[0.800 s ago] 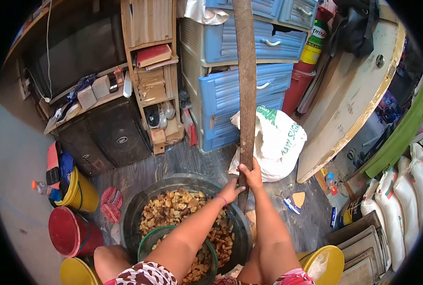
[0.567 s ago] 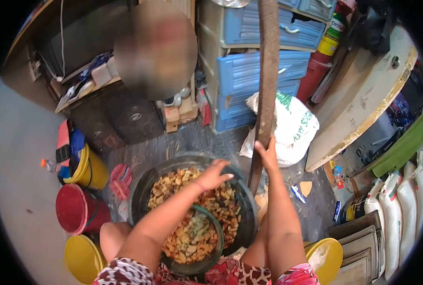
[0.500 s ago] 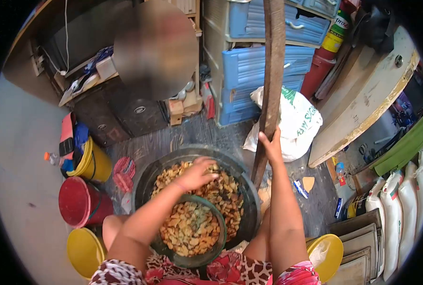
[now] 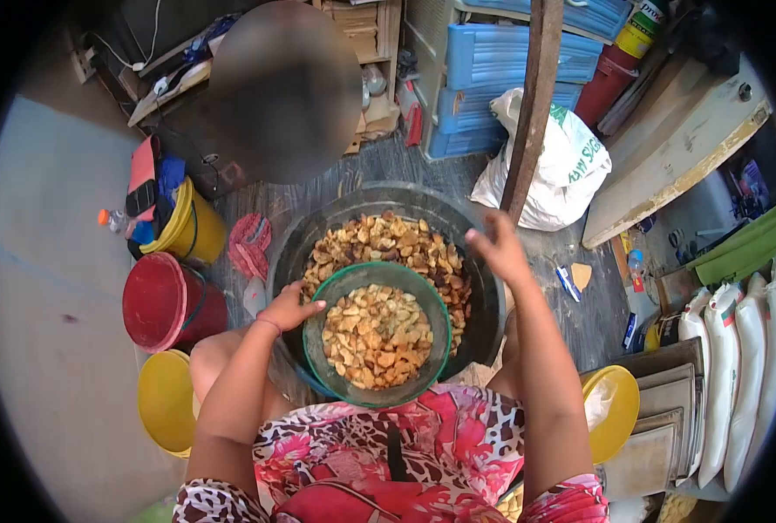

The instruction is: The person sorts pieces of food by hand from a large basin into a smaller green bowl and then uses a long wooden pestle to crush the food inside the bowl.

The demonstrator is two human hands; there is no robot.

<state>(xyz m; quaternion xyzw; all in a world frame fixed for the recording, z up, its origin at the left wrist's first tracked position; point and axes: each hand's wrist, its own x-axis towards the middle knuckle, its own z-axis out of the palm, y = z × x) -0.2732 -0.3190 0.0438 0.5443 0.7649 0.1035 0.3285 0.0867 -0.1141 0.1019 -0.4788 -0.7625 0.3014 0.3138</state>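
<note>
A round green sieve-like bowl (image 4: 314, 362) full of pale brown, chunky dried pieces (image 4: 377, 336) sits over the near part of a large black tub (image 4: 294, 235). Darker, browner pieces (image 4: 388, 240) of similar shape lie in the tub beyond it. At the bowl's left rim is my left hand (image 4: 288, 308), with the thumb over the edge and the other fingers outside it. My right hand (image 4: 503, 253) is raised above the tub's right rim, its fingers apart and nothing in them. Just beyond it stands a long wooden post (image 4: 532, 113).
On the left stand a red bucket (image 4: 166, 301) and yellow buckets (image 4: 198, 228). A white sack (image 4: 562, 170) rests behind the post. To the right are a door (image 4: 667, 183), stacked trays (image 4: 658, 427) and several full white sacks (image 4: 719, 375). A blurred shape hides part of the background.
My right hand has let go of the wooden post. My left hand has moved from the pieces in the tub to the bowl's left rim. The view has shifted downward.
</note>
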